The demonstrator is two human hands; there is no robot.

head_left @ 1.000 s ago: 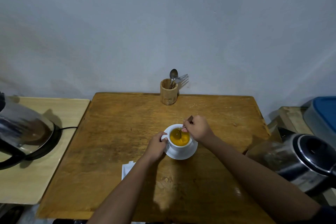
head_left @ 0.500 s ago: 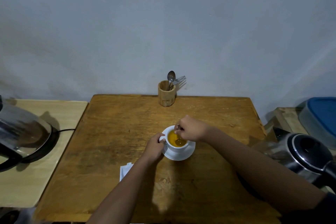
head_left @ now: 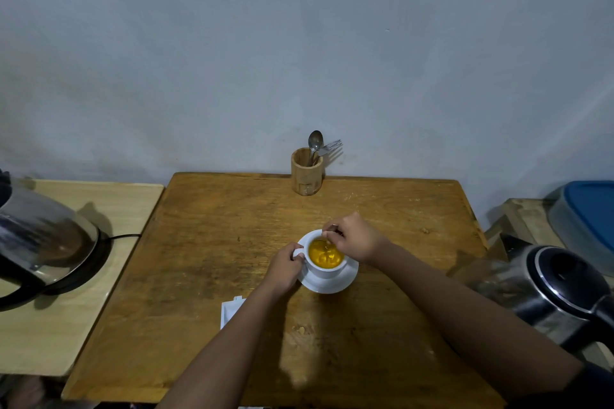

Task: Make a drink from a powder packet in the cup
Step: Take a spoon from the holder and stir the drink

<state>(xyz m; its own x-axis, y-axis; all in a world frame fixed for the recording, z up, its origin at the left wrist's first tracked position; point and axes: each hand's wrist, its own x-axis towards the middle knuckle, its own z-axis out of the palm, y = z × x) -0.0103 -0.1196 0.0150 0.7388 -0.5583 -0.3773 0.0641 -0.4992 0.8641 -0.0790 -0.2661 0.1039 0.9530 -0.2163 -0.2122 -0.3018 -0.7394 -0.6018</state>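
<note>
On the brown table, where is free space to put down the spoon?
Bare wood lies left of the cup, toward the table edge, and between the cup and the wooden holder. The near side is crowded by both forearms and the white packet.

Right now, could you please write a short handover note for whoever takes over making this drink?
Left hand: closed on the handle of the white cup, steadying it.
Right hand: fingers pinching a spoon that dips into the orange drink.
The cup stands on its saucer near the middle of the wooden table. A white packet lies beside the left forearm, partly hidden.
Done: powder and liquid are in the cup.
Left: finish stirring, then take the spoon out.
</note>
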